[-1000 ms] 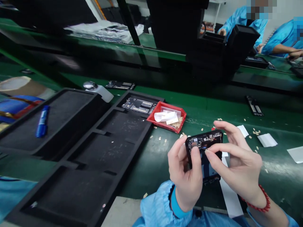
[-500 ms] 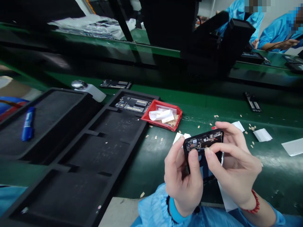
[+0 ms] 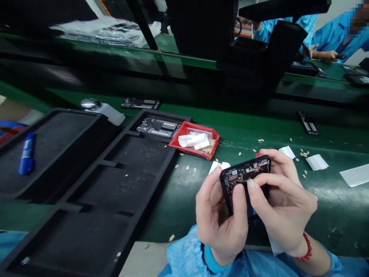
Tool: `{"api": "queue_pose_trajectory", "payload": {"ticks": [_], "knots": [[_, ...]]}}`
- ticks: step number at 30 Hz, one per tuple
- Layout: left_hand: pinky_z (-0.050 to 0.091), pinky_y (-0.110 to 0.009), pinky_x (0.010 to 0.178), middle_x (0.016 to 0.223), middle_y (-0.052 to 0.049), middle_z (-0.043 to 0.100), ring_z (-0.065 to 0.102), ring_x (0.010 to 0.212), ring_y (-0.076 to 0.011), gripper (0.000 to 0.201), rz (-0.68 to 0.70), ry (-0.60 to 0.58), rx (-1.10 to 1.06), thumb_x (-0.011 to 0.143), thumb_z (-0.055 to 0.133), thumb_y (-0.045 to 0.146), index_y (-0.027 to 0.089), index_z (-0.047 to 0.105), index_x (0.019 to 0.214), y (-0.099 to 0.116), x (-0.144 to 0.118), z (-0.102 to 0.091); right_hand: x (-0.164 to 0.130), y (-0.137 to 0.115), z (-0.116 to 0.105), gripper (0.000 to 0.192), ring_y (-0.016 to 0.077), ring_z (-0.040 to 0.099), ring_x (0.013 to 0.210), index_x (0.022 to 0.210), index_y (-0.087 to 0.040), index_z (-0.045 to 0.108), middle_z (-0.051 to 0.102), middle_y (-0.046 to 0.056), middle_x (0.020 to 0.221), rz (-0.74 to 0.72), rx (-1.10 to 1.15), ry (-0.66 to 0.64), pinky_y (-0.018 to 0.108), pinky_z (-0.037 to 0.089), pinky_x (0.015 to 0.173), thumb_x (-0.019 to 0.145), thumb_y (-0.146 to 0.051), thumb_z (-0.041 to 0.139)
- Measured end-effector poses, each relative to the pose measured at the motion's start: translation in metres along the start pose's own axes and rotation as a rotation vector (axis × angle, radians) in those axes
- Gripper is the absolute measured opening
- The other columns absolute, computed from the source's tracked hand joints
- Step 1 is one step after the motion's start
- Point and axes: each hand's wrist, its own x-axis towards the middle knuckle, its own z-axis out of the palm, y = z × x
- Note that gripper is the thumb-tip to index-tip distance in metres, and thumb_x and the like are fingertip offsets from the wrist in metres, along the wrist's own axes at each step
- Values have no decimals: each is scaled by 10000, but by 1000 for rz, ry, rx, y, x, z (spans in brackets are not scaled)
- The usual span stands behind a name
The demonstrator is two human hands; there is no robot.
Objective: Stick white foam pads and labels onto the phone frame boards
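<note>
An opened phone (image 3: 245,173), its circuit parts showing along the upper end, is held tilted above the green bench. My left hand (image 3: 223,215) is closed around its left side, thumb lying on the inner face. At the right edge, my right hand (image 3: 284,207) supports the phone from behind, while its thumb and index finger press together at the middle of the circuit area. Whatever small part lies under those fingertips is hidden. The phone's lower half is mostly covered by my hands.
A red bin (image 3: 194,140) holds paper scraps beside a black foam tray (image 3: 95,192) with a phone assembly (image 3: 158,127) in its far slot. A blue marker (image 3: 27,154) lies on another foam block. Small tan pieces and white papers (image 3: 317,162) are scattered about. Co-workers sit across the bench.
Both hands and the phone keep nearly the same pose. The view has shifted slightly, and a co-worker's hands at the upper right have moved.
</note>
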Motion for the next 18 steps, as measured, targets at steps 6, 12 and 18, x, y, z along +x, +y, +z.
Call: {"api": "queue_pose_trajectory", "payload": {"ticks": [6,12,18], "knots": [[625,-129,730,1003,30,798,776,763,-94,534,3,-4,-7,820,703,1,263,655,1283,0,0,1,0,-2,0,189,159,684,961,791,-200,703,613,65,1202,-8,7,9,305,600,816,782,-11,709],[624,-118,698,1004,40,792,778,744,-95,569,-3,-6,-6,769,735,-20,257,652,1259,1,1,1,-1,-2,0,204,178,684,994,785,-194,704,617,72,1203,-27,-7,19,324,607,822,763,9,715],[616,-105,645,926,49,791,773,690,-93,507,-58,-27,1,768,748,0,246,659,1201,2,5,1,-3,-5,0,196,211,704,1003,816,-202,718,626,90,1212,-20,-20,28,370,629,836,788,-8,708]]}}
